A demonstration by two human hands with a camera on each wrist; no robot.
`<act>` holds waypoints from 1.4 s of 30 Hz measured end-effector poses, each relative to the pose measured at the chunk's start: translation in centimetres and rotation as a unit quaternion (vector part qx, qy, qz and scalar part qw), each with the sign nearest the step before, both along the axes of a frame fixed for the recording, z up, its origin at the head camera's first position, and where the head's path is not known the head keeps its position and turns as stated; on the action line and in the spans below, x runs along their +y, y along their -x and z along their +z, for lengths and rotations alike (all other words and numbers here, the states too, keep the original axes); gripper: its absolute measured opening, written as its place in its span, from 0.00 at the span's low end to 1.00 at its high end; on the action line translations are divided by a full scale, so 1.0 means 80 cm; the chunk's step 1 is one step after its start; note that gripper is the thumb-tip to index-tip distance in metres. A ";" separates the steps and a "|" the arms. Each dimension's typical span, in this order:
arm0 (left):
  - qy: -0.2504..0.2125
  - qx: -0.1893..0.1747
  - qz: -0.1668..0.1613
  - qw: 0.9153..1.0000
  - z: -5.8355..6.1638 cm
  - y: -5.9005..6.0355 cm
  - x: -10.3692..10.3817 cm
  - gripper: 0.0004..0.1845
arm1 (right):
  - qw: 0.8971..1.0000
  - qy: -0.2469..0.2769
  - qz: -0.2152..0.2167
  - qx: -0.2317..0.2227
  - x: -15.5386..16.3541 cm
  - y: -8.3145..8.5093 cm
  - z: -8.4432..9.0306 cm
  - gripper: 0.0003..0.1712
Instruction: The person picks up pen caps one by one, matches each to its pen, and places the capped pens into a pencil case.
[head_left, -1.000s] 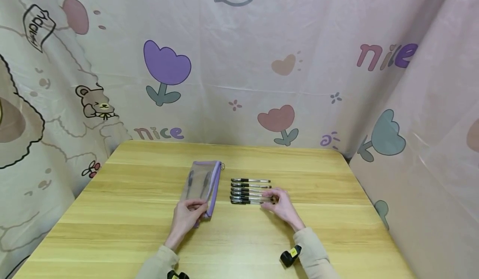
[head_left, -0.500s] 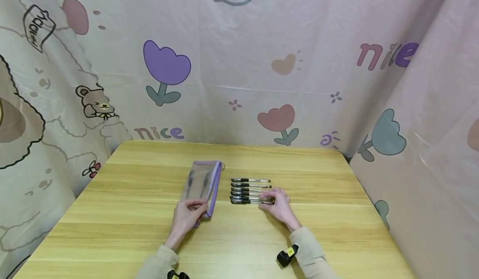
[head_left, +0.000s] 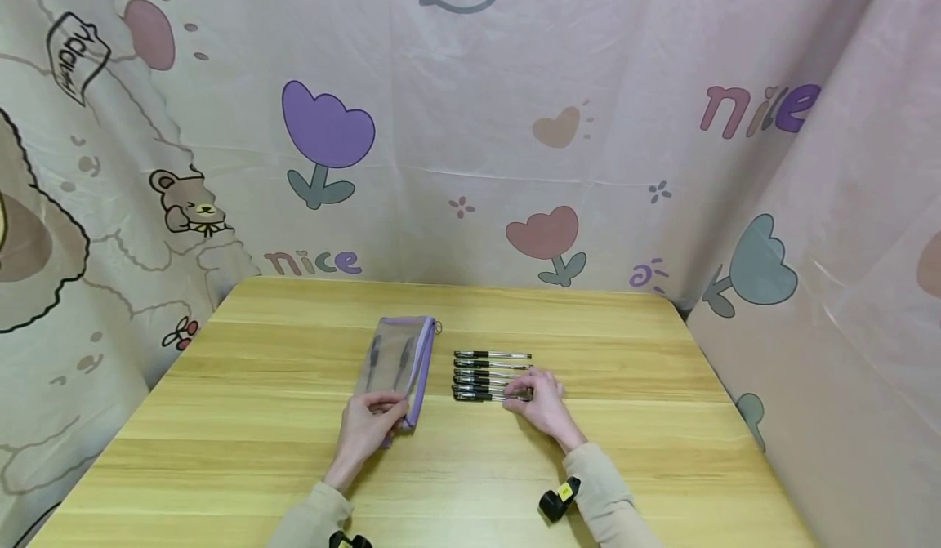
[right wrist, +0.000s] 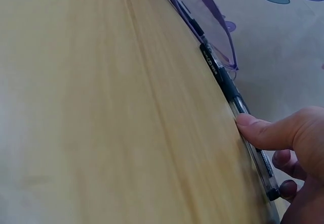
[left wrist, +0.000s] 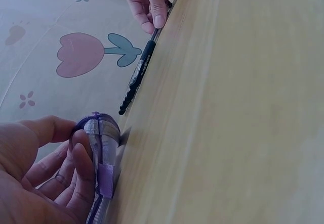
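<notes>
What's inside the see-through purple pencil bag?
Two dark pens show through the pencil bag. The left hand covers its near end, so anything there is hidden.

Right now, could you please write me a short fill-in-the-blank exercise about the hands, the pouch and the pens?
1. The left hand holds the near end of the ____ pouch.
2. The right hand pinches the ____ pen of the row.
3. The pouch lies to the ____ of the pens.
4. Inside the pouch, ____ pens show through.

Missing words: purple; nearest; left; two
</notes>
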State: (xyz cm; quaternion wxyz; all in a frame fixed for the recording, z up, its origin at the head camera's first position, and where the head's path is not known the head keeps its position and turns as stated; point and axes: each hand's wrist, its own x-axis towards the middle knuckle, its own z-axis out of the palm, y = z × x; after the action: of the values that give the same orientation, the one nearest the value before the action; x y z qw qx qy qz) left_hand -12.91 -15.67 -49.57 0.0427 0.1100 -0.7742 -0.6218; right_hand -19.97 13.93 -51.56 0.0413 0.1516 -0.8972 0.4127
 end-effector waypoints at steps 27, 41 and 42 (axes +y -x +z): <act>0.001 0.006 -0.003 1.000 -0.002 0.000 0.002 0.09 | 1.000 -0.010 0.014 0.008 0.001 -0.006 0.007 0.05; 0.002 0.006 -0.001 1.000 -0.001 0.000 0.000 0.09 | 0.997 -0.056 0.057 0.008 0.001 -0.001 0.037 0.03; 0.002 0.006 -0.001 1.000 -0.001 0.000 0.000 0.09 | 0.996 -0.059 0.061 0.007 0.000 0.000 0.039 0.03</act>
State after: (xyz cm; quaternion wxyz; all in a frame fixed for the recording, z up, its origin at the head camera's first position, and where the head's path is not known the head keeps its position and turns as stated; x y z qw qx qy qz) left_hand -12.89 -15.67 -49.66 0.0472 0.1049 -0.7756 -0.6207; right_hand -19.98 13.91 -48.42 0.0134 0.2115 -0.9085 0.3601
